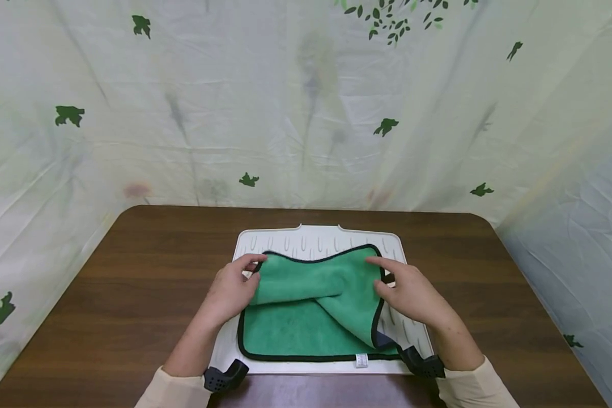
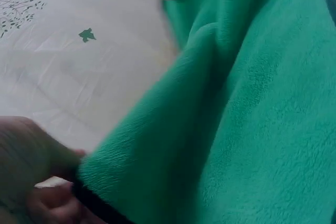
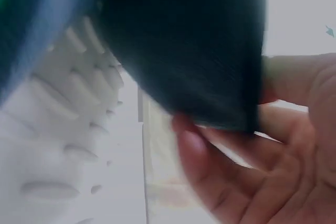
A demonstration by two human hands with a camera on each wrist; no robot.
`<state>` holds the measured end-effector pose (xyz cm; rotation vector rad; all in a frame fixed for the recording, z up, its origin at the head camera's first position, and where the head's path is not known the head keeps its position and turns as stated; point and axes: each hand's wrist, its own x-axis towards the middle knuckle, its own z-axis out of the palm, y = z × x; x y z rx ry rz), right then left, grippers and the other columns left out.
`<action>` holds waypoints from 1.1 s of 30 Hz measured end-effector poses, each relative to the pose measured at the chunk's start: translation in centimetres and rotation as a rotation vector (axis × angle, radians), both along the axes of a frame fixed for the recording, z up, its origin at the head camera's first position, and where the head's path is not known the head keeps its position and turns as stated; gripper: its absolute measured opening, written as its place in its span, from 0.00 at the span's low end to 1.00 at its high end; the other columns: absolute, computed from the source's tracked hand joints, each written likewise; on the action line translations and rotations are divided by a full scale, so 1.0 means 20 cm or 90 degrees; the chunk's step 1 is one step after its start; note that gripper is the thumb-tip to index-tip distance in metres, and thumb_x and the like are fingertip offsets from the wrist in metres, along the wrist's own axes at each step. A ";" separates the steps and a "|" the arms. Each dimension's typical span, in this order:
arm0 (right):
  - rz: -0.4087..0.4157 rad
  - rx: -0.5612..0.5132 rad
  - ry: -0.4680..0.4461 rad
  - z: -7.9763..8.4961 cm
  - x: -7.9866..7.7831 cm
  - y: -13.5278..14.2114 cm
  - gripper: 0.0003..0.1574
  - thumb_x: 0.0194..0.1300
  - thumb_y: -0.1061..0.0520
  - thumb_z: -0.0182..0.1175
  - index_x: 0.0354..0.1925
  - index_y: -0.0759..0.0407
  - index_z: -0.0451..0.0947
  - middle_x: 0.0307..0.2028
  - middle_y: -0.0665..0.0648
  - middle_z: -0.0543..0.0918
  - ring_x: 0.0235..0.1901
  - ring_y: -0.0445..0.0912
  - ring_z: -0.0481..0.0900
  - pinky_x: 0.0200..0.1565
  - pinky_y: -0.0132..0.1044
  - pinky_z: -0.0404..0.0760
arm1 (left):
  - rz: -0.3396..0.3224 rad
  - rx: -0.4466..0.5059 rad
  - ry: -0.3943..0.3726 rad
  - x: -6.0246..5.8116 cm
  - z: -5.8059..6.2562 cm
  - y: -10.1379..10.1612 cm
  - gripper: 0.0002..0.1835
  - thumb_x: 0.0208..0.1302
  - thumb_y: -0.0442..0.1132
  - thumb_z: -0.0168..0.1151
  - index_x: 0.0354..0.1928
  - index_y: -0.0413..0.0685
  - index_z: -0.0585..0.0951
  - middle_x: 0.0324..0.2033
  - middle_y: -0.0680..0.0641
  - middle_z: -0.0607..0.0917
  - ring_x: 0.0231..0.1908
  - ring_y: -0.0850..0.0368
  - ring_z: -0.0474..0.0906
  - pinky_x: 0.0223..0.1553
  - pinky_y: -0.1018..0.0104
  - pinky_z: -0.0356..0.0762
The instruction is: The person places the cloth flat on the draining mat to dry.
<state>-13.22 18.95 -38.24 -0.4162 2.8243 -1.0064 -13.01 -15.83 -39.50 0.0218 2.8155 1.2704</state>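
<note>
A green plush towel (image 1: 290, 331) with black edging lies over a white ridged washboard (image 1: 255, 245). Its far part is lifted and folds in soft creases toward the near side. My left hand (image 1: 233, 289) pinches the far left corner; in the left wrist view the fingers (image 2: 55, 205) meet the black edging there. At the far right corner, my right hand (image 1: 412, 292) holds the towel between thumb and fingers. The right wrist view shows the towel's dark underside (image 3: 189, 51) hanging from that grip, above the board's ridges (image 3: 50, 190). A white label (image 1: 361, 360) shows on the near edge.
Under the washboard is a brown wood-grain table (image 1: 153, 272) with rounded far corners. A pale curtain (image 1: 265, 113) with green leaf prints hangs behind and beside it. Black wrist devices (image 1: 226, 376) sit on both wrists, the right one overlapping the towel's near right corner.
</note>
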 end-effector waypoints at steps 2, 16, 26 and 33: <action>-0.012 -0.023 0.009 -0.01 0.00 0.00 0.31 0.72 0.58 0.58 0.71 0.53 0.71 0.66 0.62 0.78 0.41 0.51 0.85 0.34 0.39 0.81 | 0.026 0.021 0.025 0.00 -0.01 0.00 0.20 0.72 0.36 0.58 0.63 0.50 0.81 0.52 0.38 0.86 0.35 0.52 0.84 0.32 0.62 0.78; 0.019 -0.117 -0.103 -0.18 -0.25 0.02 0.27 0.77 0.54 0.55 0.70 0.58 0.72 0.72 0.66 0.70 0.66 0.65 0.74 0.62 0.57 0.78 | -0.057 0.070 -0.087 -0.15 -0.11 -0.05 0.28 0.77 0.52 0.55 0.71 0.45 0.73 0.72 0.35 0.71 0.73 0.35 0.65 0.69 0.40 0.68; -0.059 -0.129 -0.092 -0.18 -0.35 0.01 0.24 0.78 0.57 0.51 0.67 0.60 0.76 0.73 0.67 0.69 0.68 0.64 0.72 0.63 0.57 0.77 | -0.040 0.097 -0.078 -0.27 -0.13 -0.09 0.27 0.78 0.51 0.54 0.72 0.47 0.72 0.69 0.34 0.74 0.66 0.37 0.73 0.64 0.45 0.74; -0.085 -0.155 -0.145 -0.15 -0.39 0.03 0.29 0.78 0.56 0.49 0.74 0.58 0.66 0.72 0.70 0.68 0.65 0.62 0.75 0.60 0.55 0.81 | -0.034 0.105 -0.102 -0.29 -0.10 -0.11 0.33 0.77 0.48 0.54 0.78 0.47 0.62 0.72 0.33 0.69 0.72 0.36 0.66 0.68 0.41 0.70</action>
